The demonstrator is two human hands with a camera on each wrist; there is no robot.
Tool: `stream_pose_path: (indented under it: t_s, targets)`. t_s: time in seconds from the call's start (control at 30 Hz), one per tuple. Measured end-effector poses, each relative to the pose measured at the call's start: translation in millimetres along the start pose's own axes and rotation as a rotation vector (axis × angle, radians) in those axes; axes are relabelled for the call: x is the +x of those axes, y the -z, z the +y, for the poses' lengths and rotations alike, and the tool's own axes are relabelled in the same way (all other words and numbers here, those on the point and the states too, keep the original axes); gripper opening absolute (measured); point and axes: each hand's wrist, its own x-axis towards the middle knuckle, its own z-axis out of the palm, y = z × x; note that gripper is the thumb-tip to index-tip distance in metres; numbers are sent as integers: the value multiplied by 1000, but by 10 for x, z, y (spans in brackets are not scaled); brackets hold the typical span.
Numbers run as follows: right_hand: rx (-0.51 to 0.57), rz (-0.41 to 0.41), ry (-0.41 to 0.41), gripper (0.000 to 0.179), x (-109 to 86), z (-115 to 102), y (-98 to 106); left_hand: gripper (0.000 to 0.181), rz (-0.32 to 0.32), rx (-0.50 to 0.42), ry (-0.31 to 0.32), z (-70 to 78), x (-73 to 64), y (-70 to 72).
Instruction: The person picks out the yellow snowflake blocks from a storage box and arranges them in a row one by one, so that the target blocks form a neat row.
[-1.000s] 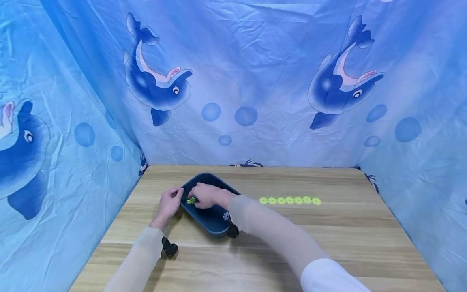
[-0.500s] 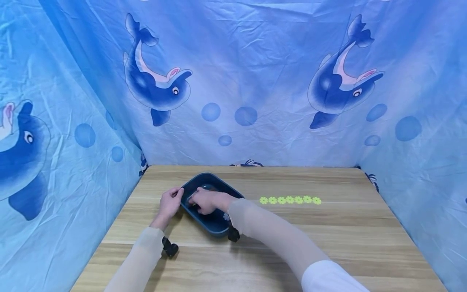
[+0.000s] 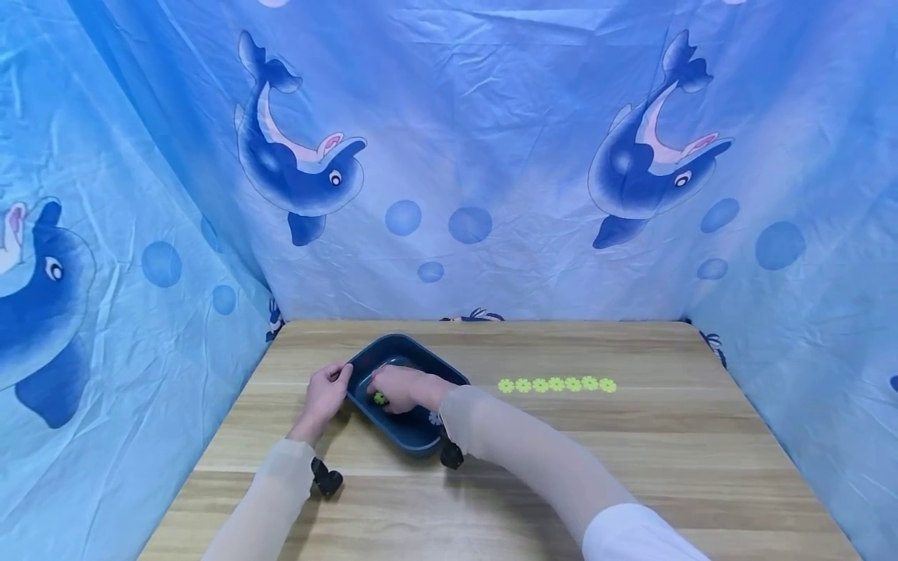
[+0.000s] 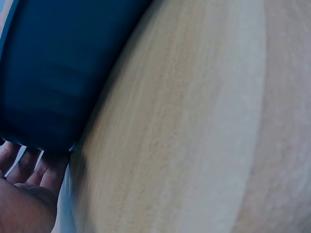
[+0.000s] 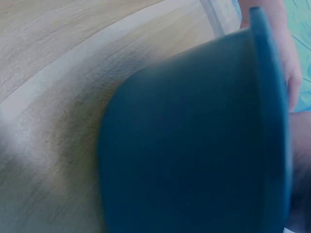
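A dark blue rectangular plastic basin (image 3: 414, 446) sits at an angle on the wooden table. At its left corner my left hand (image 3: 326, 396) grips the rim; in the left wrist view, the fingers (image 4: 51, 174) lie against the outside wall. My right hand (image 3: 400, 388) reaches down inside the basin, fingers bent downward. At its fingertips is a small yellow-green flower-shaped piece (image 3: 380, 398), partly covered by the hand. A pale flower-shaped piece (image 3: 435, 418) lies in the basin near my right wrist. The right wrist view mostly shows the basin's outer wall (image 5: 184, 145), hiding the fingertips.
Several yellow-green flower-shaped pieces (image 3: 556, 384) lie in a row on the table (image 3: 631, 467), right of the basin. A blue dolphin-print cloth (image 3: 477, 156) hangs behind the table and on both sides.
My right hand has shifted slightly right and nearer inside the basin. The yellow-green piece at its fingers was hidden half a second ago and shows again. My left hand stays on the rim.
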Motion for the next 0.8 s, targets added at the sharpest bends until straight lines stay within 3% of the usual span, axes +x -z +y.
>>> stream_pose_path:
  t_s: [0.23,0.53,0.8]
  targets:
    - [80,18,-14,28,-20,51,-31,47,6,-12,11,-24,5,-36]
    - [210,9,-49,23,-117,131,-7,45,5,-26,20,-35,7,-47]
    - [188,103,9,26,-238,379,276,47,21,4,9,-22,10,-44]
